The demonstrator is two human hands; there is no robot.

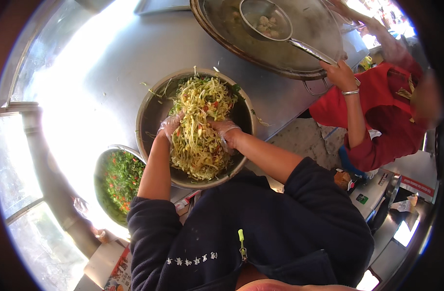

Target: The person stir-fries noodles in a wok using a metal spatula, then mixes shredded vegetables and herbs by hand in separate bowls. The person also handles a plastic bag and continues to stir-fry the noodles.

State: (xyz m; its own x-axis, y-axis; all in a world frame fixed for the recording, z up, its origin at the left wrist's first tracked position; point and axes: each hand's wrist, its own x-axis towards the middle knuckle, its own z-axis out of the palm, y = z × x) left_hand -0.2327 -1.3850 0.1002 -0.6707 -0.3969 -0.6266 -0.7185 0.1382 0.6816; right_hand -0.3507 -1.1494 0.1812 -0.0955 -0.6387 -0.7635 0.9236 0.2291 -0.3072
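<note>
A wide metal bowl [154, 120] sits on the steel counter before me, heaped with bean sprouts [196, 142] mixed with green herbs and bits of red pepper. My left hand [171, 125], in a clear plastic glove, is sunk into the sprouts on their left side. From the right, my right hand [227, 132], gloved likewise, digs into the same heap. Sprouts lie between and over both hands, so most of the fingers are hidden. A few strands hang over the bowl's rim.
Left of my forearm stands a bowl of chopped green and red vegetables [123, 178]. A large steaming pot [222, 40] is at the back, where a co-worker's hand [341, 76] holds a strainer ladle [291, 32] with lumps of food. The steel counter [112, 72] ends at right.
</note>
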